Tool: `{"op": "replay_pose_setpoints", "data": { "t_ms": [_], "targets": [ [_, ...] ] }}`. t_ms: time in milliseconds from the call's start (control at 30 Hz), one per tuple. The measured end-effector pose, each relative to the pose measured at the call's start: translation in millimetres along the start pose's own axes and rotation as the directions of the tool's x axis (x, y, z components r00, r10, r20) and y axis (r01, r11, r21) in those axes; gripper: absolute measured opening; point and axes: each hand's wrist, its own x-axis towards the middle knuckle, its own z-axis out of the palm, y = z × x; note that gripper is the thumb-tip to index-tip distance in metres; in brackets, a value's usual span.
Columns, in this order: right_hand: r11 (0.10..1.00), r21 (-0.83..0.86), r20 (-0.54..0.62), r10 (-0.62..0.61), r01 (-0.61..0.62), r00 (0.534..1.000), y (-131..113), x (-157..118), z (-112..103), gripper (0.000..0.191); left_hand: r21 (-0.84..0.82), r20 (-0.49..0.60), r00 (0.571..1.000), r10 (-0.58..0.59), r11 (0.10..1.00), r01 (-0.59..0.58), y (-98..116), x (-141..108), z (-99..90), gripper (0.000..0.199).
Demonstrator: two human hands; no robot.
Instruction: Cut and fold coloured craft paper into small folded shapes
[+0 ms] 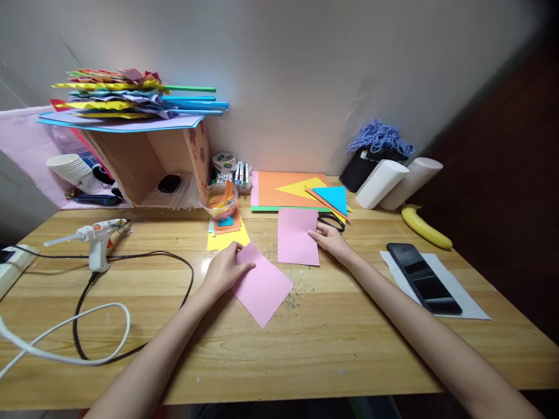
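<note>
My left hand (227, 267) pinches the upper left corner of a pink paper piece (264, 286), which is turned like a diamond over the wooden table. To its right, my right hand (331, 240) grips the right edge of another pink paper piece (297, 238), held nearly upright-edged, thumb on top. The two pieces are apart. Black-handled scissors (331, 222) show partly behind my right hand. Beyond the hands are stacked coloured sheets (271, 189) with a blue triangle (332, 198) on top. Yellow paper (229, 237) and small orange pieces lie just past my left hand.
A glue gun (100, 238) and looping cables (126, 326) occupy the left. Behind stand a cardboard box (144, 157) topped with paper crafts and a tub of scraps (218, 203). A phone (421, 278), banana (424, 228) and white rolls (382, 183) are on the right.
</note>
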Motion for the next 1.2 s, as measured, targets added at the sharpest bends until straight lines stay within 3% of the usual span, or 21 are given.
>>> {"op": "replay_pose_setpoints", "data": {
  "t_ms": [100, 200, 333, 433, 500, 600, 733, 867, 1000, 1100, 1200],
  "targets": [
    [0.988, 0.151, -0.080, 0.040, -0.027, 0.996, -4.3, -3.8, 2.0, 0.036, -0.118, 0.023, 1.000, -0.016, 0.993, 0.019, -1.5, 1.5, -0.1, 0.029],
    [0.932, 0.360, -0.112, 0.096, -0.050, 0.989, -6.7, -15.1, 8.6, 0.032, -0.348, -0.038, 0.997, -0.072, 0.936, 0.054, -5.1, 5.6, 2.4, 0.033],
    [0.822, 0.558, -0.145, 0.233, -0.115, 0.962, -6.9, -30.1, 24.8, 0.024, -0.594, -0.155, 0.959, -0.238, 0.798, 0.102, -5.9, 9.2, 10.9, 0.035],
    [0.748, 0.638, -0.123, 0.330, -0.180, 0.936, -7.0, -39.7, 42.4, 0.021, -0.772, -0.133, 0.948, -0.289, 0.630, 0.084, -0.4, 6.5, 20.9, 0.036],
    [0.726, 0.646, -0.080, 0.373, -0.237, 0.924, -7.9, -46.0, 54.5, 0.020, -0.858, -0.089, 0.957, -0.276, 0.509, 0.067, 5.3, 2.6, 27.9, 0.037],
    [0.761, 0.567, -0.016, 0.395, -0.317, 0.919, -10.4, -55.1, 69.0, 0.018, -0.926, 0.002, 0.977, -0.211, 0.368, 0.082, 14.2, -3.4, 36.1, 0.038],
    [0.840, 0.413, 0.024, 0.376, -0.351, 0.926, -12.4, -62.1, 76.7, 0.025, -0.955, 0.081, 0.973, -0.214, 0.263, 0.138, 20.5, -7.3, 40.3, 0.037],
    [0.912, 0.236, 0.033, 0.337, -0.335, 0.941, -11.2, -60.5, 68.0, 0.031, -0.952, 0.071, 0.967, -0.244, 0.274, 0.139, 17.0, -6.0, 38.9, 0.035],
    [0.948, 0.080, -0.044, 0.313, -0.309, 0.949, -11.7, -53.0, 45.9, 0.029, -0.926, 0.001, 0.960, -0.281, 0.361, 0.106, 9.9, -1.1, 30.2, 0.030],
    [0.964, 0.032, -0.119, 0.265, -0.263, 0.957, -13.4, -47.6, 30.8, 0.035, -0.874, -0.131, 0.951, -0.280, 0.485, 0.022, 6.5, 4.0, 14.9, 0.029],
    [0.958, -0.012, -0.053, 0.286, -0.287, 0.957, -12.1, -44.4, 22.8, 0.043, -0.819, -0.296, 0.907, -0.298, 0.569, -0.081, 3.8, 8.6, -5.0, 0.028]
  ]
}}
